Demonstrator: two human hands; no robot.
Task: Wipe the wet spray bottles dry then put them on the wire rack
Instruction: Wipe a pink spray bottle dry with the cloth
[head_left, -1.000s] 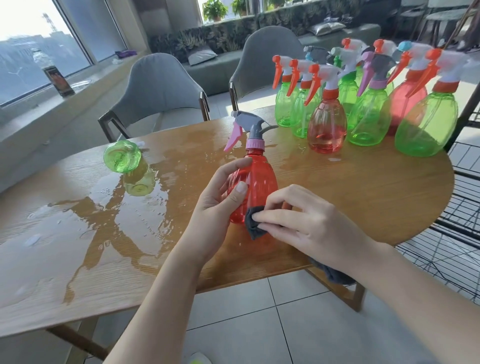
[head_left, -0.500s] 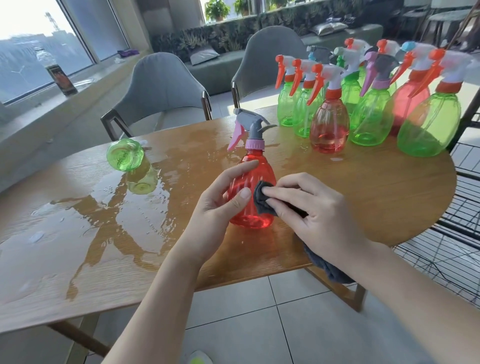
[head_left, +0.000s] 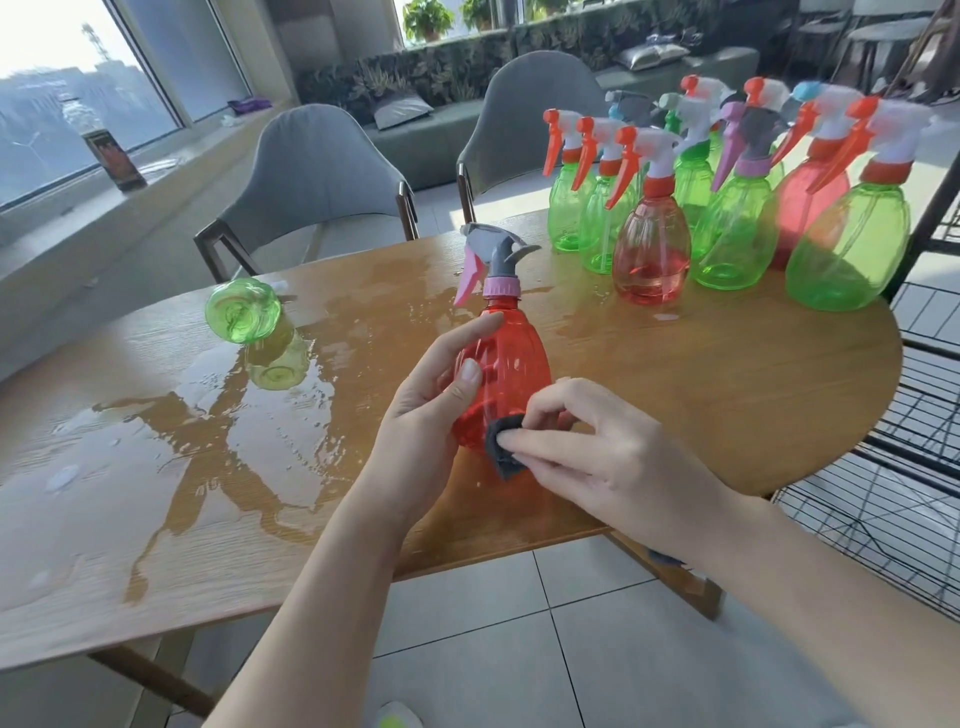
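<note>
A red spray bottle (head_left: 511, 358) with a grey head and pink trigger stands upright near the front edge of the wooden table (head_left: 727, 395). My left hand (head_left: 431, 410) grips its left side, thumb on the front. My right hand (head_left: 597, 452) holds a dark grey cloth (head_left: 504, 449) and presses it against the bottle's lower right side. A green bottle (head_left: 241, 310) lies on its side in the water at the left. Several green and red spray bottles (head_left: 732, 208) stand grouped at the table's far right. The black wire rack (head_left: 909, 467) is at the right, beside the table.
A wide puddle (head_left: 208, 431) covers the table's left half. Two grey chairs (head_left: 322, 176) stand behind the table. A dark bottle (head_left: 111, 156) sits on the window ledge at the far left. Tiled floor lies below the table's front edge.
My right hand has moved the cloth down from the bottle's middle to its lower right side. My left hand keeps its grip on the bottle.
</note>
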